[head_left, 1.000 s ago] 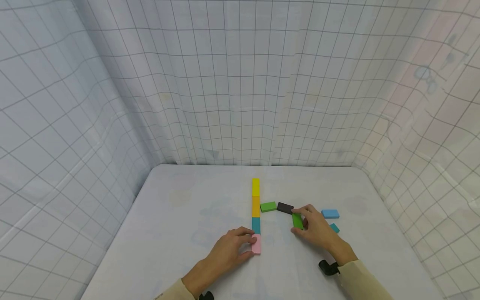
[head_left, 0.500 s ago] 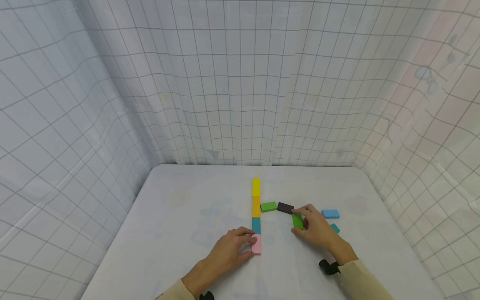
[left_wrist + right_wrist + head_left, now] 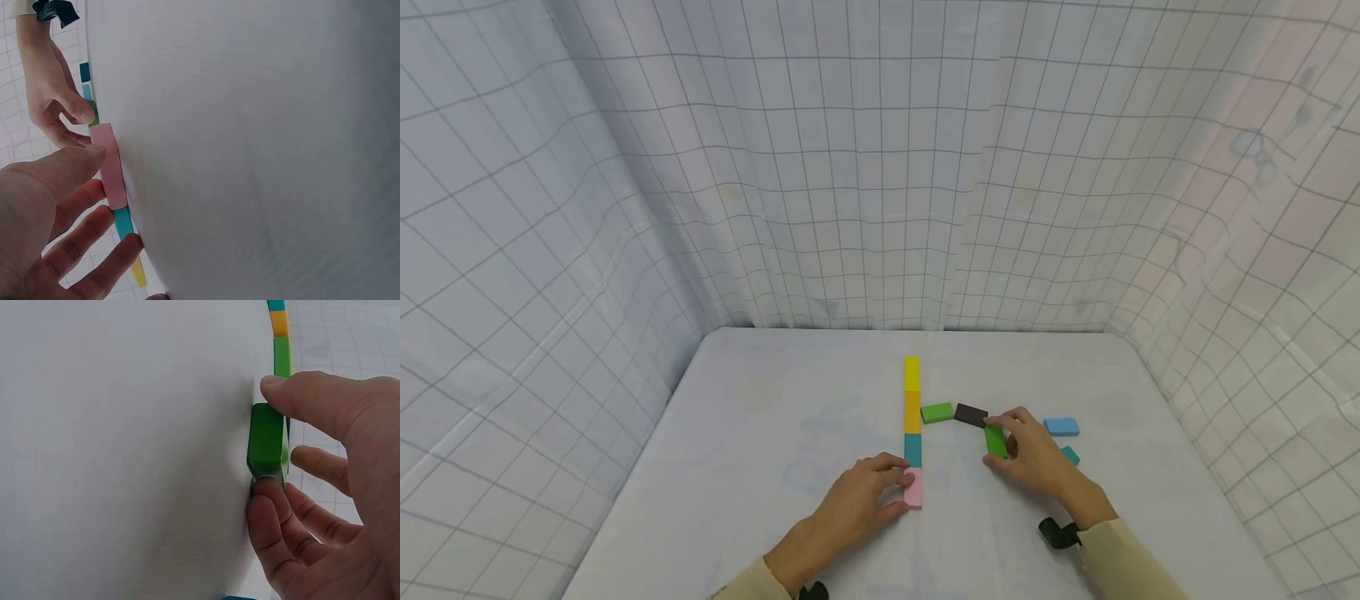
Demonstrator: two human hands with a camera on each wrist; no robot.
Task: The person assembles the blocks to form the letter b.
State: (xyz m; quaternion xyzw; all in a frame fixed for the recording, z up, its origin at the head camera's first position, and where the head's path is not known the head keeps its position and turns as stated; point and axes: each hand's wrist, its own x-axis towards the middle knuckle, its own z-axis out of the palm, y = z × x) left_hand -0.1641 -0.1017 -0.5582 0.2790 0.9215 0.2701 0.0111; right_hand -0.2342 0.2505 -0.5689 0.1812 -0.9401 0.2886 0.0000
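My left hand point(image 3: 853, 498) holds a pink block point(image 3: 913, 496) at the near end of a straight column of blocks, its thumb by the near corner. Beyond that, in line, lie a teal block point(image 3: 912, 450), an orange block point(image 3: 912, 412) and a yellow block point(image 3: 912, 374). My right hand point(image 3: 1036, 454) pinches a bright green block point(image 3: 996, 442) lengthwise, thumb at one end and fingers at the other. This green block slants down from the end of a black block point(image 3: 971, 415). Another green block point(image 3: 937, 412) bridges between the black one and the column.
To the right of my right hand, a light blue block point(image 3: 1062, 427) and a small teal block point(image 3: 1071, 456) lie on the white table point(image 3: 760, 433). Grid-patterned cloth point(image 3: 857, 208) rises at the back and along both sides.
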